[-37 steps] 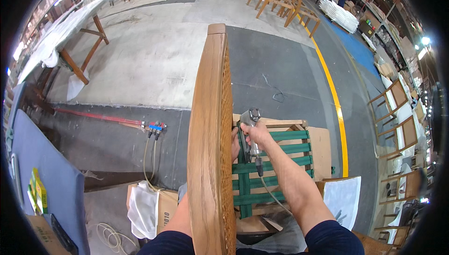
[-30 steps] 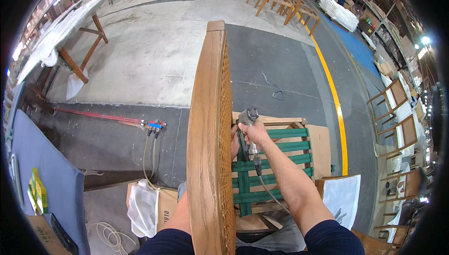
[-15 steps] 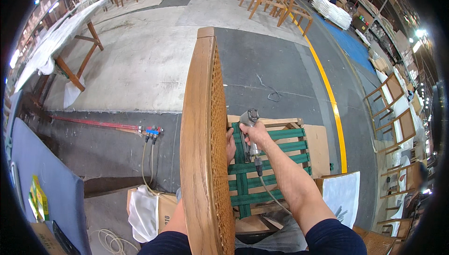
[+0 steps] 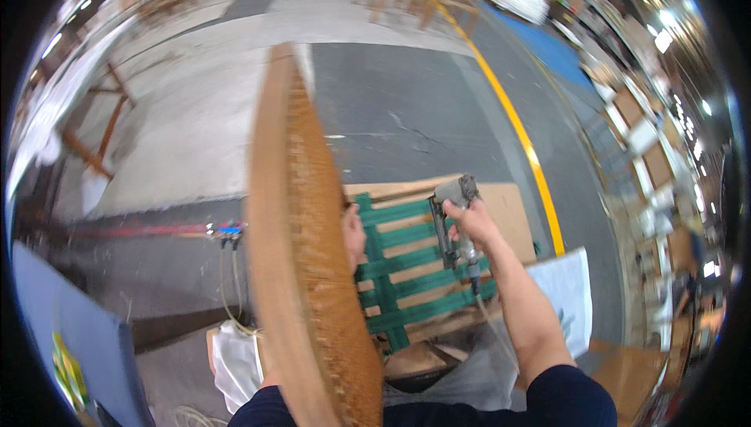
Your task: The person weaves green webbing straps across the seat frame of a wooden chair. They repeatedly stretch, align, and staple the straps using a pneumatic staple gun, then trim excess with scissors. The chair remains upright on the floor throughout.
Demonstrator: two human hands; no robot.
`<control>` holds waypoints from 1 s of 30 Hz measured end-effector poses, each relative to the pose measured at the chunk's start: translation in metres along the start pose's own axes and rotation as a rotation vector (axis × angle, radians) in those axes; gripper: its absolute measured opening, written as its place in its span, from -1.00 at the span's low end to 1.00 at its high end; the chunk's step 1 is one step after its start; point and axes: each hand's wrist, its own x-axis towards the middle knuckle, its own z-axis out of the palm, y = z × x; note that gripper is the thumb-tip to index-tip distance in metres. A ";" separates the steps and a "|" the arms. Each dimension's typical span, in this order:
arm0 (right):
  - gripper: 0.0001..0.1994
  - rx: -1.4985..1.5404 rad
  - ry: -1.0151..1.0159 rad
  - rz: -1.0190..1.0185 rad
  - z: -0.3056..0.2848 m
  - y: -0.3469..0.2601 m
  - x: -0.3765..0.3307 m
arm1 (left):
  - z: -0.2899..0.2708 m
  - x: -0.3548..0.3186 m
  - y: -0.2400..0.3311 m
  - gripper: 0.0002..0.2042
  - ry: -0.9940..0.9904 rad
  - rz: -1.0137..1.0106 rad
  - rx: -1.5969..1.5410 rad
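Note:
My right hand (image 4: 474,225) is wrapped round the handle of a grey pneumatic staple gun (image 4: 454,190), held over the right part of a chair seat. Green webbing straps (image 4: 408,250) cross the seat frame, several running sideways and one running lengthwise over them near the left. The tall wooden chair back (image 4: 274,216) with its woven cane panel (image 4: 317,216) rises in front of me. Beside the cane, my left hand (image 4: 353,237) is at the left ends of the straps; the chair back hides most of it and its fingers are blurred.
From the staple gun a pale air hose (image 4: 497,331) runs down toward me. Cardboard (image 4: 508,212) lies around the seat. A blue air manifold (image 4: 228,230) with hoses sits on the floor at left, near a blue-grey panel (image 4: 74,325). Chairs (image 4: 657,165) line the right side.
The staple gun in my right hand has moved right, away from my left hand and the lengthwise strap. The view has shifted and tilted, so the chair back appears further left and leaning.

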 end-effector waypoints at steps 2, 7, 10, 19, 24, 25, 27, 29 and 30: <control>-0.60 0.017 0.114 0.059 -0.087 0.027 -0.024 | 0.010 -0.010 0.017 -0.59 -0.074 0.007 -0.079; -0.54 0.125 0.369 0.151 -0.234 0.084 -0.086 | -0.012 -0.032 -0.004 -0.49 0.008 0.090 -0.309; -0.54 0.280 0.497 0.300 -0.309 0.161 -0.130 | -0.002 -0.077 0.008 -0.33 -0.165 -0.402 -0.433; -0.60 0.715 0.491 0.439 -0.325 0.313 -0.132 | -0.020 -0.118 -0.006 -0.27 -0.261 -0.771 -0.838; -0.63 0.191 0.720 0.437 -0.348 0.341 -0.146 | 0.014 -0.106 -0.020 -0.41 -0.173 -0.553 -1.115; -0.64 0.001 0.773 0.358 -0.341 0.347 -0.149 | 0.016 -0.101 -0.021 -0.44 -0.177 -0.483 -1.145; -0.66 -0.392 0.886 0.164 -0.345 0.331 -0.166 | 0.017 -0.092 -0.019 -0.48 -0.212 -0.473 -1.173; -0.73 -0.160 0.881 0.004 -0.327 0.313 -0.168 | -0.002 -0.093 -0.030 -0.52 -0.264 -0.615 -1.079; -0.76 -0.064 0.852 -0.057 -0.309 0.292 -0.162 | -0.016 -0.106 -0.048 -0.54 -0.281 -0.748 -1.015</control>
